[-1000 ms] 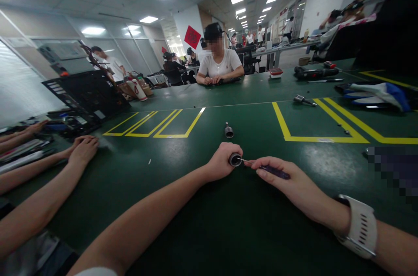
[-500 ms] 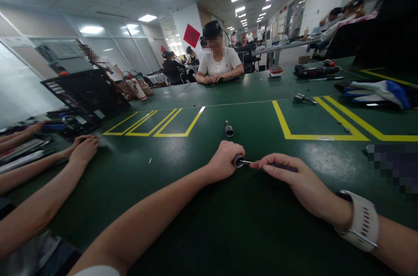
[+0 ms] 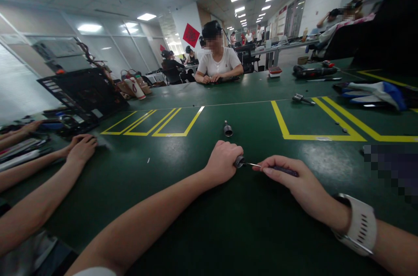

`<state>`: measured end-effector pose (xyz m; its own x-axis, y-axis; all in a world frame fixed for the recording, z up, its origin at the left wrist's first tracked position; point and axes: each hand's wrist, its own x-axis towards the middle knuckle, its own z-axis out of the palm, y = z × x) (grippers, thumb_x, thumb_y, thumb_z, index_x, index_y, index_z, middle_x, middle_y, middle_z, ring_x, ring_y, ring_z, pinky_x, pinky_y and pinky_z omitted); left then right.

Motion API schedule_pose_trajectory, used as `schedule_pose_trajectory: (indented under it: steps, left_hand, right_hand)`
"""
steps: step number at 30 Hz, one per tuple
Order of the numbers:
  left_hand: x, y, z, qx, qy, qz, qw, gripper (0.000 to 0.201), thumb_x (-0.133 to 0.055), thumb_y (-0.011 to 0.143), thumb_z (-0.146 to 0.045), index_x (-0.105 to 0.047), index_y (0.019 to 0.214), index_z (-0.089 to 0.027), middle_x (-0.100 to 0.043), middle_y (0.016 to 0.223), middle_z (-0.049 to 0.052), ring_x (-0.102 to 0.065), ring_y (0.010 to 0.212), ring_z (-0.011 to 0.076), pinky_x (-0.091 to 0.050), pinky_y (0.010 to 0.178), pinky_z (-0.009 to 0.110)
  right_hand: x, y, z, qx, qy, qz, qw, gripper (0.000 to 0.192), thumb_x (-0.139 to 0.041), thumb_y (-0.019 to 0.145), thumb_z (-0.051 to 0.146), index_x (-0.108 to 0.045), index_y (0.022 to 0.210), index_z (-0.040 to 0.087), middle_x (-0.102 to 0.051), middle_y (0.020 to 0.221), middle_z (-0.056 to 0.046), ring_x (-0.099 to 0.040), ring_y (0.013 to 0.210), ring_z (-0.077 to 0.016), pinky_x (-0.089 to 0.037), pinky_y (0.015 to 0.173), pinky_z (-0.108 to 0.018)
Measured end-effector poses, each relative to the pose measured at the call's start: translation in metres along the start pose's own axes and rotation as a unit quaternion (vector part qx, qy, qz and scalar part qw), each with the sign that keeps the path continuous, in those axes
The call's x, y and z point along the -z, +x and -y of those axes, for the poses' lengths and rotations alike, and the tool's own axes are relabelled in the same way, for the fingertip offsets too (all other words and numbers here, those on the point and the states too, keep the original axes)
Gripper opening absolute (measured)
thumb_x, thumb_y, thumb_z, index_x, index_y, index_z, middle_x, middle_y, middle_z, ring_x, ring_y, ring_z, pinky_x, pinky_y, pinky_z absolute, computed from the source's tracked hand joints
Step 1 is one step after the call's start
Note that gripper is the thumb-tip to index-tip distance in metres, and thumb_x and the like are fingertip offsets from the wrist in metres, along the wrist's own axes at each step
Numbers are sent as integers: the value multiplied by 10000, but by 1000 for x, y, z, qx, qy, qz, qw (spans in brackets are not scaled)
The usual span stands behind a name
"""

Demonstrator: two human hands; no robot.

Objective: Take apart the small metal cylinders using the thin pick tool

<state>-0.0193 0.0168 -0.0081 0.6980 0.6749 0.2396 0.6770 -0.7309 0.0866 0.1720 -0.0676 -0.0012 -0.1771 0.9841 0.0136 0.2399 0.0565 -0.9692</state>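
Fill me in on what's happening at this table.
A person at a green table grips a small metal cylinder in the left hand. The right hand holds a thin screwdriver with its tip at the cylinder's end. A second cylinder stands just beyond, apart from both hands. A co-worker's hand rests flat on the table to the left.

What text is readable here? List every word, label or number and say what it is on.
None can be read.
Red diamond sign on the far wall: its character is too blurred.
Labels on the black case: too small.
The small metal cylinder in the left hand and the screwdriver in the right hand: no markings show.
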Motion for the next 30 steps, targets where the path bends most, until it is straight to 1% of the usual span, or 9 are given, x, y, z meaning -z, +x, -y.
schedule_pose_trajectory:
  steps: [9, 13, 17, 19, 21, 23, 25, 28, 30]
  left_hand:
    - [6, -1, -6, -2, 63, 22, 998, 125, -480, 735, -84, -538, 795, -176, -584, 770, 19, -498, 742, 174, -319, 702, 312]
    - [6, -1, -7, 2, 56, 15, 998, 105, -463, 760, -97, -524, 786, -179, -577, 760, 17, -500, 736, 175, -325, 708, 318]
    - [0, -1, 0, 61, -22, 1, 998, 98, -491, 757, -102, -503, 814, -181, -576, 755, 4, -520, 729, 165, -349, 733, 323]
    - [-3, 0, 6, 108, -92, -15, 990, 169, -536, 746, -124, -481, 892, -191, -573, 801, 1, -528, 747, 162, -372, 717, 307]
    - [-6, 0, 12, 138, -180, -28, 974, 275, -599, 731, -183, -440, 955, -199, -561, 846, 0, -531, 757, 154, -396, 669, 275]
    - [-7, 1, 16, 135, -261, -35, 955, 344, -648, 714, -254, -415, 961, -200, -549, 878, -3, -535, 761, 142, -416, 634, 249]
    - [-6, 2, 19, 111, -302, -43, 946, 365, -683, 691, -300, -427, 927, -193, -545, 897, -3, -537, 769, 135, -435, 640, 245]
    - [-4, 2, 18, 72, -298, -61, 950, 327, -703, 680, -299, -488, 896, -179, -560, 919, 8, -539, 820, 145, -448, 723, 273]
    - [-2, 3, 16, 54, -291, -57, 954, 266, -670, 716, -272, -514, 908, -176, -573, 912, 11, -540, 835, 146, -442, 765, 285]
  right_hand:
    - [-1, 0, 3, -8, -3, -47, 999, 204, -512, 784, 344, -652, 775, 197, -667, 850, -49, -584, 864, -241, -412, 772, -379]
    - [-2, 0, 4, -19, 1, -47, 999, 215, -497, 791, 350, -642, 769, 192, -662, 851, -55, -581, 862, -246, -414, 768, -390]
    - [-1, 2, 1, -33, 25, -58, 997, 202, -505, 796, 348, -623, 755, 189, -657, 849, -51, -582, 862, -242, -414, 776, -394]
    - [-1, 4, -3, -41, 52, -70, 995, 193, -513, 798, 350, -615, 756, 191, -657, 846, -46, -581, 876, -244, -412, 790, -398]
    - [1, 5, -6, -46, 84, -85, 992, 188, -519, 805, 354, -614, 767, 196, -658, 845, -41, -580, 894, -243, -410, 807, -399]
    - [2, 6, -8, -42, 115, -89, 988, 187, -525, 812, 360, -618, 782, 200, -660, 852, -40, -580, 906, -239, -410, 822, -396]
    - [3, 6, -8, -30, 139, -88, 986, 181, -540, 812, 362, -623, 790, 203, -663, 863, -41, -580, 908, -234, -411, 833, -392]
    - [3, 5, -9, 5, 160, -97, 982, 172, -558, 806, 361, -634, 804, 208, -666, 884, -49, -577, 917, -237, -412, 846, -396]
    - [3, 3, -9, 35, 161, -101, 981, 170, -563, 808, 362, -638, 823, 211, -665, 898, -52, -576, 922, -237, -420, 842, -395]
